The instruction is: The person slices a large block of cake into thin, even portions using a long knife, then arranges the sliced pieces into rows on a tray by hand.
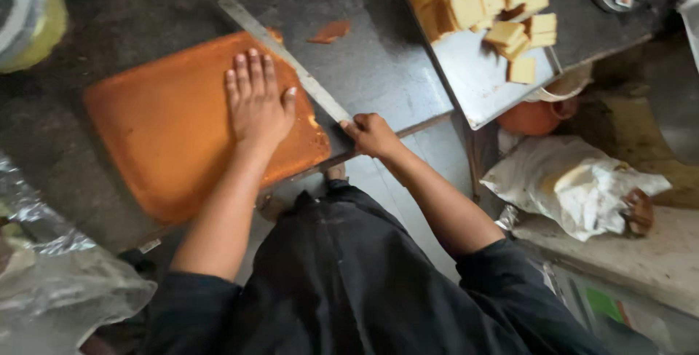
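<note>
Head view: your left hand (pixel 256 100) lay flat, fingers spread, on the orange-brown cake slab (pixel 182 125) on the dark worktop (pixel 378 64). Your right hand (pixel 371 134) gripped the handle end of a long knife (pixel 284 56) along the slab's right edge. Cut yellow cake blocks (pixel 480 2) sat on a metal tray (pixel 480 89) nearby.

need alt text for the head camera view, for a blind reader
A left hand presses flat on a large orange-brown slab cake while the right hand grips a long metal knife along its edge. Cut yellow cake cubes sit on a steel tray.
</note>
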